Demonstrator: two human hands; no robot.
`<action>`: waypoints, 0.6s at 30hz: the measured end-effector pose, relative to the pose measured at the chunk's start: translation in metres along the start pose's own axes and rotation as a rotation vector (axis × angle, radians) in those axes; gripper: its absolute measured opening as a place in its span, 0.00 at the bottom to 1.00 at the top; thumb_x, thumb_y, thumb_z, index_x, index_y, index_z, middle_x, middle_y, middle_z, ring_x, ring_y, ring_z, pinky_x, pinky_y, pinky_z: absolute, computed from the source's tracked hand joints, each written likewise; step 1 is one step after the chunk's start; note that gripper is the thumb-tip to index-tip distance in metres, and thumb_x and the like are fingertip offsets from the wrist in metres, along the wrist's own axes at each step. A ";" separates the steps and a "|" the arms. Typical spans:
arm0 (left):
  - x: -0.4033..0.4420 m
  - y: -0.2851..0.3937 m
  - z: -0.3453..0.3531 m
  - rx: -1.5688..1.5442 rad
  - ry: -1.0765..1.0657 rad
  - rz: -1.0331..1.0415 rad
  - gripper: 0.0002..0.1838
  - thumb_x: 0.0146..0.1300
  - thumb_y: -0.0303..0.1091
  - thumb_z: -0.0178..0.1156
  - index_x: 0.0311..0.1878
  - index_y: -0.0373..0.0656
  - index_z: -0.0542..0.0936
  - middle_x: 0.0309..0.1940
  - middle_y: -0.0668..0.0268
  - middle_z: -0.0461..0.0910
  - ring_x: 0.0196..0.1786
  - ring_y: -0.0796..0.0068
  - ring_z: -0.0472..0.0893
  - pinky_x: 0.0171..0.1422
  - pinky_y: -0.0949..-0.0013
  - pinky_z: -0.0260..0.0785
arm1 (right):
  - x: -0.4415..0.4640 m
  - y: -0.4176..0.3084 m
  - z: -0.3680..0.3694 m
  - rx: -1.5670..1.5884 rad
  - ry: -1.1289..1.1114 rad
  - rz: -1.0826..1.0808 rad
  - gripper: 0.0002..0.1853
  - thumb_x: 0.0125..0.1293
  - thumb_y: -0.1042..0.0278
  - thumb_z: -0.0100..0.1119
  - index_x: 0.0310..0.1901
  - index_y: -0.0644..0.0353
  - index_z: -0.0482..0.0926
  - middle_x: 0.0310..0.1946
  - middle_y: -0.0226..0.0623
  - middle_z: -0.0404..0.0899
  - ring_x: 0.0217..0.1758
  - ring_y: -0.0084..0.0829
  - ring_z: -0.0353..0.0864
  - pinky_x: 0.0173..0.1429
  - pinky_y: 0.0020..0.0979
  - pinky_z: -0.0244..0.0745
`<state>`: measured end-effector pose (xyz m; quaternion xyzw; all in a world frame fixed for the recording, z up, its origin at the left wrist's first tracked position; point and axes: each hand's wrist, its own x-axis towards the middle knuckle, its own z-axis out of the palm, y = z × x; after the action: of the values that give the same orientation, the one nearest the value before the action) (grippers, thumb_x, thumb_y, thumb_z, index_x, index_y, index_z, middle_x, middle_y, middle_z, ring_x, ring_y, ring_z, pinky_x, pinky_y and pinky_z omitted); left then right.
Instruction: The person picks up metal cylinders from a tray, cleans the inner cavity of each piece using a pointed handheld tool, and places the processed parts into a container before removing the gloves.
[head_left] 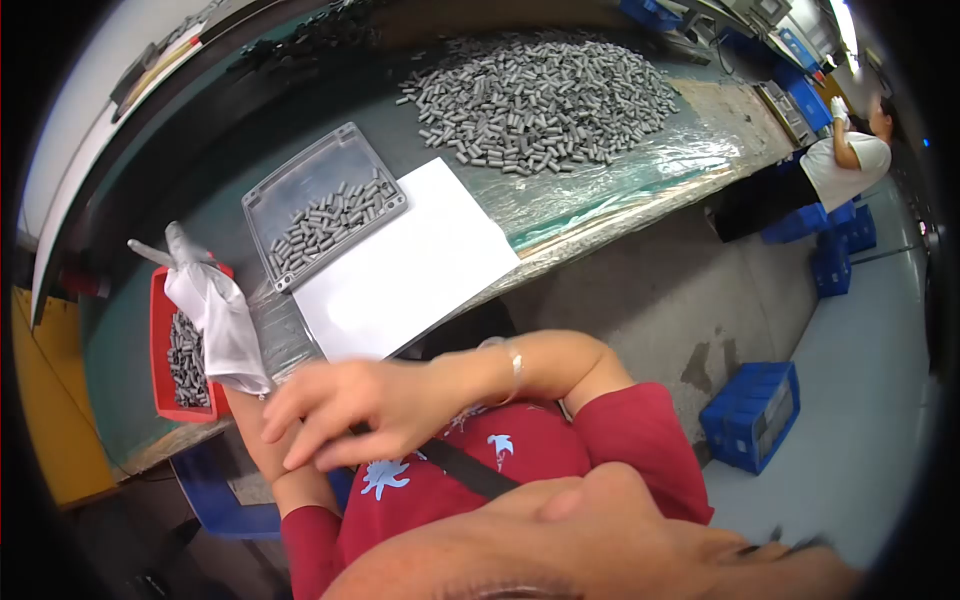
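My left hand [205, 290] wears a white glove, fingers stretched out and apart, with nothing visible in it. It is over the edge of a red bin [160, 345] that holds small grey cylinders [186, 368]. Bare and slightly blurred, my right hand [350, 405] lies across my left forearm near the glove's cuff, its fingers loosely bent and apart. A grey tray [345, 155] with more cylinders [330, 222] sits beyond, partly beside a white sheet [410, 265]. Whether my right fingertips touch the forearm is hard to tell.
A large pile of grey cylinders [540, 100] lies on the green, plastic-covered table [650, 165]. Blue crates [750, 415] stand on the floor at the right. Another person [845, 165] in a white top stands at the table's far right. A shelf edge runs along the upper left.
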<state>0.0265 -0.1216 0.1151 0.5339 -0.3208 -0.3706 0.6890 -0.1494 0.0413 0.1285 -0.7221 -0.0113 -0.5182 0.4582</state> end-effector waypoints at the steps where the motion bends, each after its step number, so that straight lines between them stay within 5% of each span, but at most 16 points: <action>1: -0.004 -0.001 -0.001 -0.024 -0.029 0.027 0.27 0.69 0.48 0.59 0.17 0.43 0.69 0.14 0.69 0.70 0.20 0.82 0.70 0.31 0.77 0.61 | 0.018 -0.018 -0.014 0.139 0.074 -0.040 0.11 0.65 0.81 0.62 0.49 0.71 0.84 0.52 0.49 0.81 0.58 0.38 0.82 0.62 0.39 0.77; 3: -0.018 -0.003 0.003 -0.085 -0.087 0.081 0.24 0.68 0.45 0.59 0.19 0.42 0.70 0.15 0.69 0.71 0.21 0.83 0.71 0.32 0.78 0.61 | 0.044 -0.043 -0.019 0.521 0.078 -0.058 0.10 0.69 0.78 0.57 0.48 0.70 0.83 0.47 0.45 0.82 0.53 0.33 0.83 0.57 0.34 0.77; 5: -0.038 0.000 0.008 -0.167 -0.130 0.116 0.21 0.67 0.42 0.58 0.20 0.42 0.70 0.17 0.68 0.71 0.22 0.83 0.71 0.33 0.79 0.62 | 0.064 -0.065 -0.017 0.920 0.018 0.193 0.07 0.64 0.84 0.59 0.42 0.67 0.82 0.40 0.38 0.86 0.46 0.28 0.84 0.47 0.26 0.80; 7: -0.057 0.009 0.014 -0.266 -0.160 0.155 0.18 0.66 0.39 0.58 0.21 0.41 0.70 0.18 0.68 0.72 0.23 0.83 0.72 0.35 0.80 0.63 | 0.083 -0.059 -0.004 1.107 0.011 0.136 0.09 0.63 0.85 0.58 0.44 0.67 0.79 0.39 0.38 0.85 0.45 0.26 0.84 0.44 0.25 0.80; 18: -0.163 0.087 0.036 -1.583 -0.433 0.488 0.04 0.58 0.22 0.56 0.29 0.38 0.72 0.24 0.67 0.77 0.29 0.86 0.77 0.43 0.85 0.67 | 0.089 -0.047 0.003 1.087 -0.059 -0.022 0.10 0.63 0.81 0.53 0.46 0.67 0.78 0.40 0.41 0.84 0.47 0.29 0.83 0.46 0.27 0.78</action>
<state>-0.0740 0.0131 0.1999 -0.2708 -0.1980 -0.4206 0.8429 -0.1287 0.0299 0.2259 -0.3950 -0.2979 -0.4221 0.7597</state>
